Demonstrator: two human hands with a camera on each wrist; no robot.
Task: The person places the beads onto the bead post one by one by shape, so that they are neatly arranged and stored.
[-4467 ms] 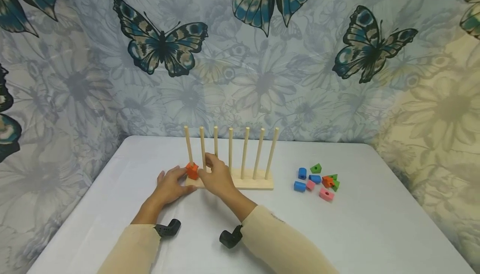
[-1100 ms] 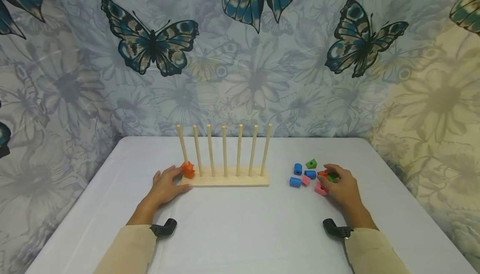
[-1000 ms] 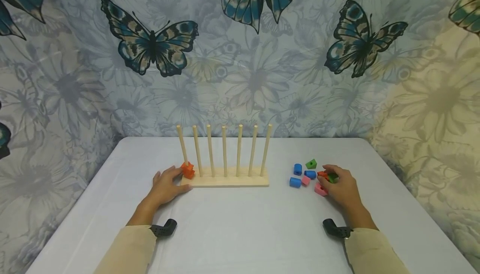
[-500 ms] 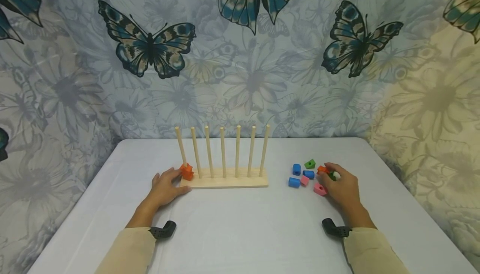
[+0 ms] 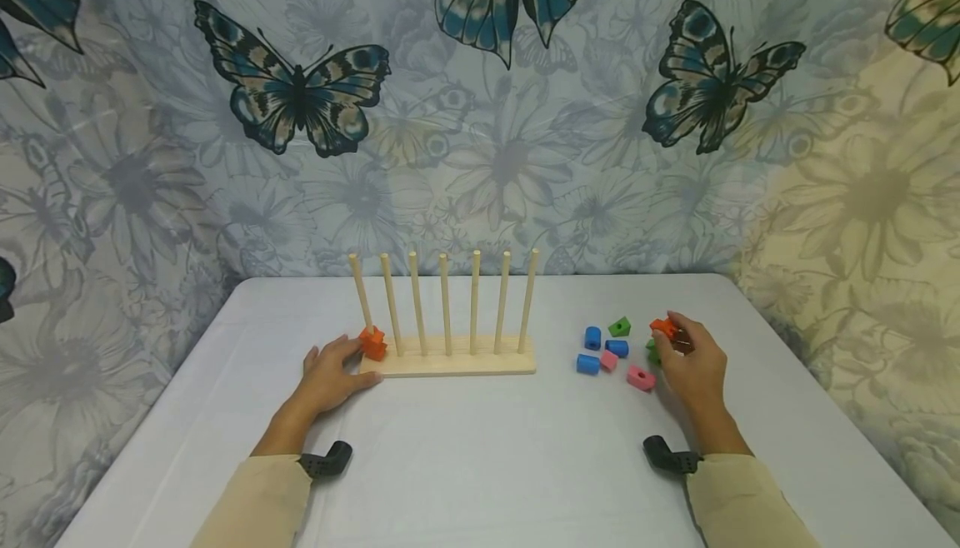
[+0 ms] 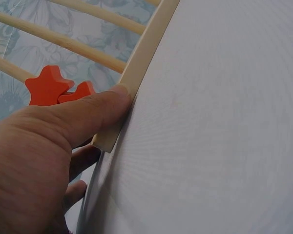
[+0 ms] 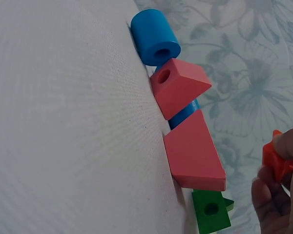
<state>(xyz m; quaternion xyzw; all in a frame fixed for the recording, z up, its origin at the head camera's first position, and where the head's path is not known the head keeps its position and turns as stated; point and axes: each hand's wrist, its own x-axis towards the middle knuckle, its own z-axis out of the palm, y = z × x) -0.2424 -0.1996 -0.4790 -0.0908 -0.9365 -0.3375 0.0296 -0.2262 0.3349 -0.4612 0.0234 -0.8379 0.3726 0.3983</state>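
Note:
My left hand [image 5: 327, 379] grips the left end of a wooden peg stand [image 5: 450, 365], its thumb along the front edge. Two orange star beads [image 6: 48, 87] are stacked on the leftmost peg, close to that hand's fingers; the other upright pegs are bare. At the right, my right hand [image 5: 695, 362] pinches another orange star bead [image 5: 663, 327] between thumb and fingers, raised above the loose beads. In the right wrist view this star bead [image 7: 273, 156] shows at the right edge, partly hidden by the fingers.
Loose beads lie right of the stand: several blue cylinders [image 5: 588, 364], pink blocks [image 5: 641, 378] with slanted sides, and green triangular ones [image 5: 619, 327]. One green bead [image 7: 211, 209] lies beside the right hand. A white cloth [image 5: 480, 465] covers the table, and a patterned wall hanging stands behind it.
My right hand has gone from the stand to the loose beads, then picked up the orange star bead and lifted it slightly. The left hand has stayed at the stand's left end.

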